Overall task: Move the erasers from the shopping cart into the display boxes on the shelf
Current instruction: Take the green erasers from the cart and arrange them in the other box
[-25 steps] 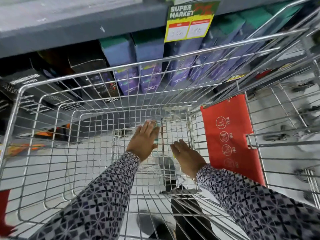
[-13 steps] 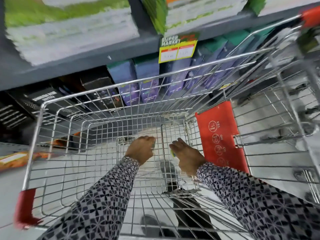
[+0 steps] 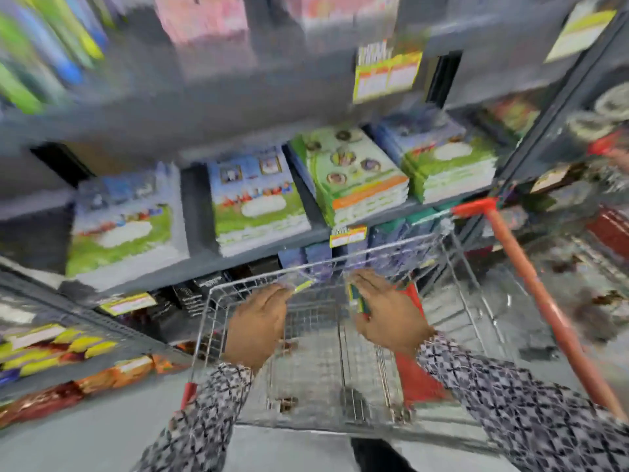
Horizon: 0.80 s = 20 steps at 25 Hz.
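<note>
The frame is blurred by motion. My left hand (image 3: 260, 323) hovers over the wire shopping cart (image 3: 439, 240), fingers closed around a small pack of erasers (image 3: 299, 286) whose clear and yellow end sticks out past the fingertips. My right hand (image 3: 388, 316) is beside it, closed on another eraser pack (image 3: 356, 296) with a green and blue edge. Both hands sit above the cart basket, below the grey shelf (image 3: 258, 248). No display boxes can be made out.
The shelf holds stacks of notebooks (image 3: 258, 206), with yellow price tags (image 3: 347, 236) on its edge. Purple and dark boxes (image 3: 306, 257) stand on the lower shelf behind the cart. Snack packets (image 3: 51, 349) lie at lower left. The cart's red handle (image 3: 544, 308) runs down the right.
Both hands rose from the bottom of the cart to above its basket, each now holding an eraser pack. The view swung upward, showing higher shelves.
</note>
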Available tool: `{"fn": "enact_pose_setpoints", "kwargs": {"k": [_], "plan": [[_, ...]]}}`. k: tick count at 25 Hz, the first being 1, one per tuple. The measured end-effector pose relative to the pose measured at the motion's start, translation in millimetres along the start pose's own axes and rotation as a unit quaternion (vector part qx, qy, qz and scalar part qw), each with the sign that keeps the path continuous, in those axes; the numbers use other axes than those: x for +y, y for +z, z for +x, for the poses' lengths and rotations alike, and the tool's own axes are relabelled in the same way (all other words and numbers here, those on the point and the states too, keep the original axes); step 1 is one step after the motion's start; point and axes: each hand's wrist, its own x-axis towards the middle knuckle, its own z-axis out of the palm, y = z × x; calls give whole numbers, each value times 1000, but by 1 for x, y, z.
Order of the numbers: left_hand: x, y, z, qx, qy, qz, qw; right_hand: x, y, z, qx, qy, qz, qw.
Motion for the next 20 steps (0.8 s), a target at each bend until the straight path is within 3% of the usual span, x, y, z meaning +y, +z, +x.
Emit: {"fn": "enact_pose_setpoints", "kwargs": {"k": [2, 4, 8, 10, 13, 20], "plan": [[-4, -79, 38, 161, 46, 26, 985, -30, -76, 2, 97, -32, 11, 995], [2, -167, 84, 301, 77, 41, 950, -58, -151, 11, 200, -68, 29, 977], [9, -286, 173, 434, 78, 50, 896, -92, -282, 47, 312, -92, 40, 945], [6, -314, 220, 430, 56, 16, 901, -100, -334, 68, 306, -82, 27, 948], [2, -334, 292, 359, 24, -21, 933, -93, -389, 110, 274, -46, 12, 961], [-15, -312, 408, 155, 5, 61, 986, -59, -445, 202, 192, -49, -33, 980]]}}
